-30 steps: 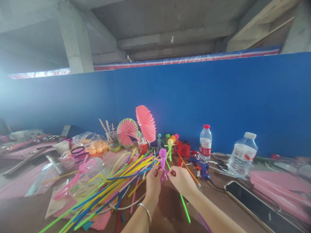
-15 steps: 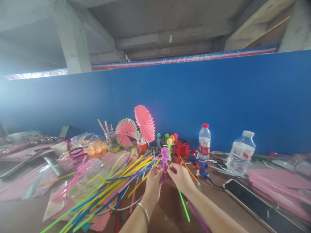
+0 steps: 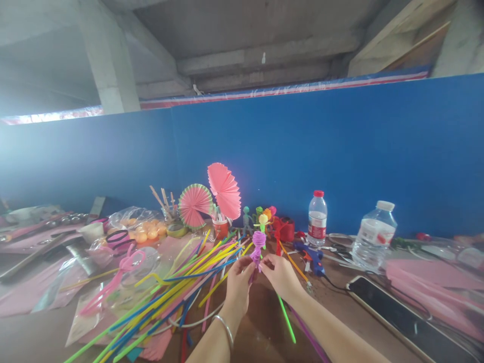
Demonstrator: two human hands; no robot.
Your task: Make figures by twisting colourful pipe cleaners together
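Note:
Between my two hands stands a small purple pipe-cleaner figure with a round coiled head, held upright just above the table. My left hand pinches its lower body from the left. From the right, the closed fingertips of my right hand grip it too; the lower part is mostly hidden by fingers. Behind it are a yellow figure, a teal figure and a red figure. A loose pile of coloured pipe cleaners lies left of my left hand. One green pipe cleaner lies under my right forearm.
A blue glue gun, two water bottles and a phone are on the right. Folded paper fans stand at the back before a blue partition. Pink bent pipe cleaners and plastic bags lie left.
The purple figure has turned and tilted slightly between my fingers; its spread arms no longer show to the sides. Both hands stay in nearly the same place.

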